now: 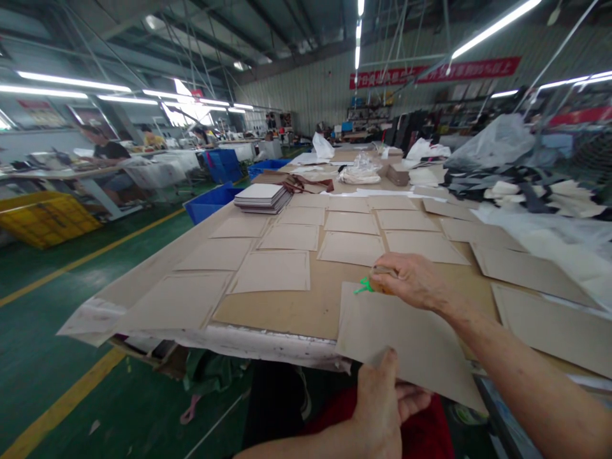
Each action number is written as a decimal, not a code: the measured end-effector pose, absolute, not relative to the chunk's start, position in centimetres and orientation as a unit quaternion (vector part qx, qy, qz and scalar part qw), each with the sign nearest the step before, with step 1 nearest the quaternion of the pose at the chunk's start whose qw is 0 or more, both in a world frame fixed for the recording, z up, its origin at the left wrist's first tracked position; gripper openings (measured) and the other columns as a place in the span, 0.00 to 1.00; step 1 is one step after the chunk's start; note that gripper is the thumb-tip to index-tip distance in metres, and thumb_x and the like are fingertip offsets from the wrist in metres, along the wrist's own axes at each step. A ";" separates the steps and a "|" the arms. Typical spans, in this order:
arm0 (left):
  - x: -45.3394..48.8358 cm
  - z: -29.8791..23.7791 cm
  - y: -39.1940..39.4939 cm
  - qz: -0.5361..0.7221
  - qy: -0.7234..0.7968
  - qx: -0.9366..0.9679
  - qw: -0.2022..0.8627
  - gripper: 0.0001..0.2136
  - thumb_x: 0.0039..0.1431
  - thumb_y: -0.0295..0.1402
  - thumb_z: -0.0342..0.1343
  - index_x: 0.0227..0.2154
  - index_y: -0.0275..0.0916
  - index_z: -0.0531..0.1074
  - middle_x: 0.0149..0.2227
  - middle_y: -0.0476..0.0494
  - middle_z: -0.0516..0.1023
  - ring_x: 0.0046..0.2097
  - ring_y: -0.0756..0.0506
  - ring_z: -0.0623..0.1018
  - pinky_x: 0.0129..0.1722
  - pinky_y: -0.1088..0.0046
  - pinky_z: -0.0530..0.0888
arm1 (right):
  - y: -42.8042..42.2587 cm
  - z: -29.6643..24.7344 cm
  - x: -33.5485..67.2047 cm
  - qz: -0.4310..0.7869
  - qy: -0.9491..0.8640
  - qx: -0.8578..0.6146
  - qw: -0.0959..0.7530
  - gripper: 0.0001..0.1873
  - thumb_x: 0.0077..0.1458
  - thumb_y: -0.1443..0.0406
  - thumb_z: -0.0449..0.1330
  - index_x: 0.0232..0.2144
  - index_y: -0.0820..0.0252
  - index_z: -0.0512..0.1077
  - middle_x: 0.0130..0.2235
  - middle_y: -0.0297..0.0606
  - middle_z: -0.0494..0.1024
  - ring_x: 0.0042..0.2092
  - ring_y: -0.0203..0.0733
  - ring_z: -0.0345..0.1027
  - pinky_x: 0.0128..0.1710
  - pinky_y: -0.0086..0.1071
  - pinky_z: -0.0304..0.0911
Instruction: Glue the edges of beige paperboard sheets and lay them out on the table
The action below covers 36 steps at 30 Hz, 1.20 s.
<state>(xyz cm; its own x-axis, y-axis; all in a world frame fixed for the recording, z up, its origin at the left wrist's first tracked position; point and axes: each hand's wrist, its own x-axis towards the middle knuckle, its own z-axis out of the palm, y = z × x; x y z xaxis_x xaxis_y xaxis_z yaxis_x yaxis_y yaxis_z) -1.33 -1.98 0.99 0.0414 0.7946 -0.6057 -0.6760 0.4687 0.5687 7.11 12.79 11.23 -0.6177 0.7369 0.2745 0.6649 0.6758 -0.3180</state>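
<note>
One loose brown board [406,344] lies at the near edge of the table [282,312], its near part projecting beyond that edge. Left hand [377,395]: grip closed on the board's near edge, thumb on the upper face, fingers beneath. Right hand [411,280]: grip clenched around a green-tipped tool [382,280], its tan body mostly covered by the fingers; the green prongs [364,286] are at the board's far edge, contact with the surface not determinable. Further brown sheets [350,247] are laid out in rows beyond and to both sides of the board. A stack of panels [262,196] sits at the far left of these rows, near a blue bin [210,203] beside the table. Clear plastic bags [497,141] and dark and pale scraps [526,190] are heaped at far right.
</note>
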 end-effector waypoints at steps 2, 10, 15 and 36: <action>-1.2 0.8 -2.0 0.515 0.467 0.061 0.716 0.13 0.67 0.37 0.48 0.47 0.32 0.62 0.39 0.35 0.78 0.32 0.46 0.80 0.33 0.72 0.77 | 12.7 11.3 6.9 0.088 -0.899 -0.386 0.188 0.12 0.59 0.62 0.54 0.26 0.57 0.73 0.31 0.33 0.75 0.33 0.40 0.67 0.32 0.31 0.52; -1.3 0.6 -1.8 0.518 0.463 0.079 0.715 0.14 0.66 0.38 0.50 0.47 0.32 0.63 0.41 0.33 0.79 0.33 0.46 0.80 0.32 0.72 0.77 | 13.0 11.7 7.3 0.046 -0.894 -0.414 0.166 0.11 0.59 0.61 0.54 0.27 0.56 0.72 0.32 0.34 0.76 0.33 0.40 0.67 0.30 0.32 0.49; -1.5 0.7 -1.9 0.521 0.455 0.093 0.716 0.14 0.66 0.36 0.51 0.49 0.32 0.64 0.42 0.33 0.79 0.33 0.47 0.80 0.32 0.74 0.77 | 13.4 12.8 9.7 0.027 -0.889 -0.440 0.123 0.12 0.57 0.59 0.55 0.24 0.56 0.70 0.27 0.34 0.74 0.30 0.41 0.65 0.27 0.33 0.46; -1.6 0.8 -1.7 0.521 0.469 0.105 0.706 0.15 0.64 0.35 0.54 0.49 0.31 0.66 0.40 0.33 0.81 0.32 0.46 0.81 0.33 0.71 0.79 | 12.9 12.3 8.8 0.048 -0.889 -0.429 0.152 0.09 0.56 0.60 0.57 0.27 0.56 0.72 0.32 0.32 0.77 0.34 0.40 0.67 0.30 0.31 0.50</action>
<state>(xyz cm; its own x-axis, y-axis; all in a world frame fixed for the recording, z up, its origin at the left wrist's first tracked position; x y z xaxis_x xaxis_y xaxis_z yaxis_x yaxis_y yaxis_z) -1.60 -1.72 0.76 0.0180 0.8336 -0.5521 -0.6367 0.4353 0.6365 8.81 12.95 12.27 -0.5855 0.7780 0.2279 0.7486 0.6268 -0.2163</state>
